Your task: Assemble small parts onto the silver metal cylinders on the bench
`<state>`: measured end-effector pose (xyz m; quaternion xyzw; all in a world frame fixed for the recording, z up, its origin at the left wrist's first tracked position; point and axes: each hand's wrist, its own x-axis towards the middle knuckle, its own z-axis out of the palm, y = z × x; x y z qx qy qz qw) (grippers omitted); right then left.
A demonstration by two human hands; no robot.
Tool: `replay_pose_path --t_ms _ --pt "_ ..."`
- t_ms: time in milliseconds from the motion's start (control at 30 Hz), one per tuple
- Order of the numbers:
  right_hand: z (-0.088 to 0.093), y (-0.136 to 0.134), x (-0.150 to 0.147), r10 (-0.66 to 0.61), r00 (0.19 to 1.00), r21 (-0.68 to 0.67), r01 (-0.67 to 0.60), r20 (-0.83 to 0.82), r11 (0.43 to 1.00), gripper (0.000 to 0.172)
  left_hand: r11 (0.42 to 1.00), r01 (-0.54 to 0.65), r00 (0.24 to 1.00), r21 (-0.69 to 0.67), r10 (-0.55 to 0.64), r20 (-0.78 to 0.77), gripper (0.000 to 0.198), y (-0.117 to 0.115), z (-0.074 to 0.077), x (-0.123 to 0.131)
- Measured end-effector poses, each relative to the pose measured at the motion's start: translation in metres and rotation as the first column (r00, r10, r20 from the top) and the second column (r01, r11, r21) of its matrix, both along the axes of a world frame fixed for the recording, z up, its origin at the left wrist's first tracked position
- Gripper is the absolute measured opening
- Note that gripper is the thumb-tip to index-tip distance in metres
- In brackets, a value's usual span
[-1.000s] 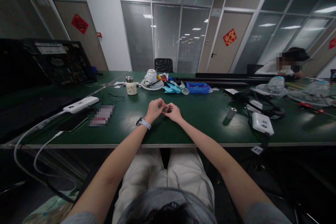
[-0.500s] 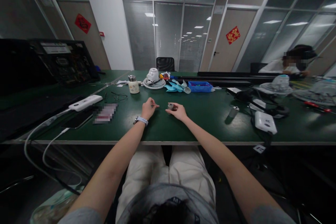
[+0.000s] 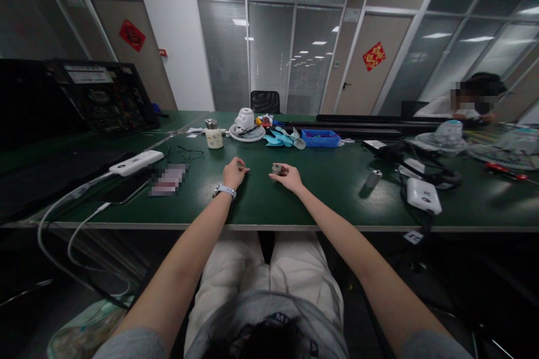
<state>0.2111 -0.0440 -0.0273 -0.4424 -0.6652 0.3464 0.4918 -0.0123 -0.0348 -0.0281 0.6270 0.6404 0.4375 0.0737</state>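
On the far left an opened computer case (image 3: 101, 98) stands on the green table (image 3: 337, 202), a pale label (image 3: 87, 74) across its upper part; the print is too small to read. Behind it a red paper diamond (image 3: 132, 35) hangs on a door, bearing a dark character too blurred to make out. Nearer the edge lie a dark phone (image 3: 126, 190), a white power strip (image 3: 137, 162) with a dark round mark, and a flat item (image 3: 168, 179) whose face is pixelated over. Farther back stands a cream jar (image 3: 214, 140) with small printed spots.

The left hand (image 3: 236, 171), a watch (image 3: 225, 190) at its wrist, is curled narrow, thumb near fingers; something small may sit between them, but I cannot tell. Well apart from it, the right hand (image 3: 288, 176) grips a short metal cylinder (image 3: 276, 170) upright between thumb and fingers, above or on the table in front of the person. On the grey shirt (image 3: 236, 314) below, a letter M shows. Beyond the hands are light-blue fan blades (image 3: 280, 137) and a blue tray (image 3: 305, 140).

Farther right a second metal cylinder (image 3: 373, 178) stands on the table. A second red diamond (image 3: 374, 56) carries gold characters, unclear here. Next come a tag (image 3: 414, 237) with a black-and-white mark and a white box (image 3: 423, 195) with dark, illegible lettering.
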Motion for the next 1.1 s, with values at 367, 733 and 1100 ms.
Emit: replay_pose_path --t_ms 367,733,1100 --pt "0.0 0.002 0.002 0.037 0.994 -0.034 -0.041 -0.107 0.999 0.058 0.988 -0.151 0.972 0.029 0.144 0.187 0.026 0.006 0.0 -0.001" --pt "0.012 -0.004 0.013 -0.013 0.973 -0.163 -0.025 -0.229 0.986 0.058 0.981 -0.192 0.964 -0.03 0.194 0.179 0.024 -0.001 0.005 0.001" --pt "0.001 -0.093 0.2 -0.43 0.902 0.233 0.412 0.032 0.881 0.054 0.981 -0.186 0.97 -0.062 0.194 0.147 0.024 0.0 0.002 0.002"
